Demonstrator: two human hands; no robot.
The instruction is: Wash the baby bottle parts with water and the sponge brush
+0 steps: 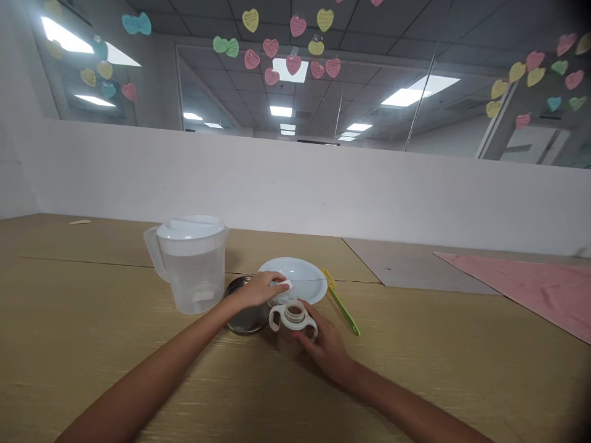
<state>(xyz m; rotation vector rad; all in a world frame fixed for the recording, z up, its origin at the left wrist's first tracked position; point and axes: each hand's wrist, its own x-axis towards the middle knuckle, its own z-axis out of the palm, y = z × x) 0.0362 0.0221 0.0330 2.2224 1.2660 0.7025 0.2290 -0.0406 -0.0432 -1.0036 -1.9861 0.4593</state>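
My right hand (329,346) is wrapped round a clear baby bottle (294,315) with a white two-handled collar. The bottle's neck is uncovered and faces up. My left hand (259,290) pinches a small white piece (287,285), partly hidden by the fingers, at the near left side of a white plate (310,284). What kind of piece it is, I cannot make out. Beneath my left hand and wrist, a round metal dish (247,321) is partly covered. To the plate's right lies a green-handled brush (344,309) with a yellow head.
A lidded clear plastic pitcher (198,271) stands left of the metal dish. Pink cloth (521,277) lies at the far right of the wooden table (115,332). Behind the table rises a white wall (277,184) with glass above, dotted with heart-shaped notes.
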